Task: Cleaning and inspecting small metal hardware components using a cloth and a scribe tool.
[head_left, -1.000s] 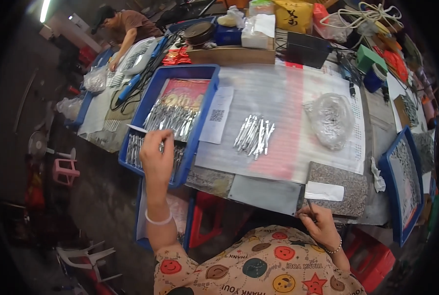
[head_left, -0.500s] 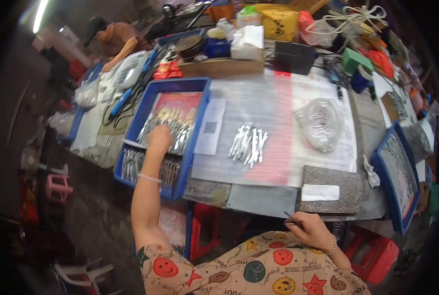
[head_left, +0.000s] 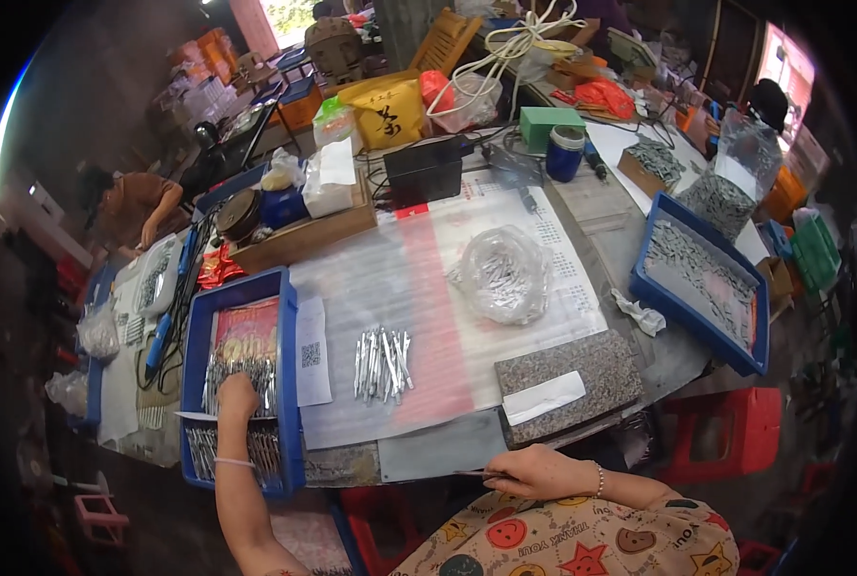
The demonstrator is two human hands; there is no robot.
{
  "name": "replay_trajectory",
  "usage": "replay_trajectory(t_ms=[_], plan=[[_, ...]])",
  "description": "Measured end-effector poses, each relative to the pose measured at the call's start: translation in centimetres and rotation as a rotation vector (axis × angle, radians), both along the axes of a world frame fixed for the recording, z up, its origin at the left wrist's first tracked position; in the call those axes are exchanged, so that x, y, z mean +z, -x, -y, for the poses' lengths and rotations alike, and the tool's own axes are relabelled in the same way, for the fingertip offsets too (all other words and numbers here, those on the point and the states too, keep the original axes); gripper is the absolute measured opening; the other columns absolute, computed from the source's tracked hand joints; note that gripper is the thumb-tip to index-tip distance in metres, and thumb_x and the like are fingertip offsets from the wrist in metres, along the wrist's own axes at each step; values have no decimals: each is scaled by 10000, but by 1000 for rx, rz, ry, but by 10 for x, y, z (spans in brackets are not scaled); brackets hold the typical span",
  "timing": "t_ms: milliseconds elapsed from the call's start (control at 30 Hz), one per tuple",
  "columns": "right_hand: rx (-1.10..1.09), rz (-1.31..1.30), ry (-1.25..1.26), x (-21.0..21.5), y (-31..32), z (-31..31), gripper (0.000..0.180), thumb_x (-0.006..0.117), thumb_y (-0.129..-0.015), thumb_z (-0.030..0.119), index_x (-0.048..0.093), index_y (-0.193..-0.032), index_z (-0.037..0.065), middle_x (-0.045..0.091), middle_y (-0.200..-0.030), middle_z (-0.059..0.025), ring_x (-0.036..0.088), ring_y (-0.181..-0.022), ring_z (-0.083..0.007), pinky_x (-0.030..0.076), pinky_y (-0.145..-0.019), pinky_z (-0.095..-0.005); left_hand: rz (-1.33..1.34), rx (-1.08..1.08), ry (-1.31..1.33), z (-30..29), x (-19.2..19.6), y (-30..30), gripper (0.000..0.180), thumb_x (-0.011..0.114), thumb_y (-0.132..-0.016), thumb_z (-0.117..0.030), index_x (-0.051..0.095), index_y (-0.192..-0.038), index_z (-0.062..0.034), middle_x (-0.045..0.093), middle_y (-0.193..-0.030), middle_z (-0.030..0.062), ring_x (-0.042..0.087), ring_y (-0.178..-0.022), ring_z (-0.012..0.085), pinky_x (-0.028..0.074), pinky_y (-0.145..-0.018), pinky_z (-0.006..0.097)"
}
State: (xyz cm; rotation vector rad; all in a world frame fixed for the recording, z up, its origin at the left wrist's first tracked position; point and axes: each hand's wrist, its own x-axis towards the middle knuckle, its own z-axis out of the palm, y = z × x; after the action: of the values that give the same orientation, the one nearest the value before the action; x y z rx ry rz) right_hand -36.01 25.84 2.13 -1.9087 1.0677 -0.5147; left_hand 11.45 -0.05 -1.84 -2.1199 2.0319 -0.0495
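My left hand (head_left: 238,396) reaches into a blue plastic tray (head_left: 291,384). It is closed, knuckles up, over a row of thin silver metal strips (head_left: 256,370), and its fingertips are hidden. A white divider crosses the tray at my wrist, with more strips (head_left: 265,451) standing in the near compartment. By the table's front edge, my right hand (head_left: 548,472) is closed around a thin dark tool (head_left: 471,472) pointing left. A loose bunch of similar silver strips (head_left: 382,365) lies on the plastic-covered sheet between my hands.
A clear plastic bag (head_left: 507,274) of small metal parts lies right of centre. A speckled stone slab (head_left: 572,384) bears folded white paper (head_left: 544,397). A second blue tray (head_left: 755,360) of small grey pieces stands at right. A wooden box (head_left: 304,235) sits behind. Another person (head_left: 136,206) works at far left.
The view has swung to the right, so the table sits further left in it. My left hand remains in the tray; my right hand still holds the thin tool.
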Motion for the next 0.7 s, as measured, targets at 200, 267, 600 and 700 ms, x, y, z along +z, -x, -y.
replay_trajectory(t_ms=[200, 267, 600, 700], plan=[[9, -24, -44, -7, 7, -1, 206, 581, -904, 271, 570, -940, 68, 609, -785, -170, 611, -726, -388, 482, -612, -459, -4, 45, 25, -1, -1, 2, 178, 621, -680, -54, 668, -832, 24, 660, -900, 267, 640, -924, 414, 510, -832, 470], [5, -20, -39, -7, 9, -2, 206, 581, -900, 272, 565, -933, 69, 607, -780, -172, 610, -726, -391, 480, -612, -466, -4, 30, 49, -2, -2, -2, 181, 619, -680, -53, 669, -836, 24, 658, -898, 271, 638, -918, 418, 509, -825, 469], [12, -8, -1, -14, 17, -3, 202, 597, -889, 260, 538, -942, 74, 594, -765, -170, 611, -722, -393, 478, -605, -472, -297, -87, 447, -20, 31, 17, 146, 583, -723, -79, 545, -850, -19, 616, -711, 202, 619, -694, 387, 464, -652, 477], [16, -6, 5, -13, 16, -2, 204, 598, -889, 261, 540, -944, 73, 596, -767, -173, 612, -727, -394, 481, -605, -470, -609, -16, 531, -33, 60, 40, 194, 588, -721, -39, 535, -900, 12, 585, -661, 197, 599, -628, 354, 470, -631, 428]])
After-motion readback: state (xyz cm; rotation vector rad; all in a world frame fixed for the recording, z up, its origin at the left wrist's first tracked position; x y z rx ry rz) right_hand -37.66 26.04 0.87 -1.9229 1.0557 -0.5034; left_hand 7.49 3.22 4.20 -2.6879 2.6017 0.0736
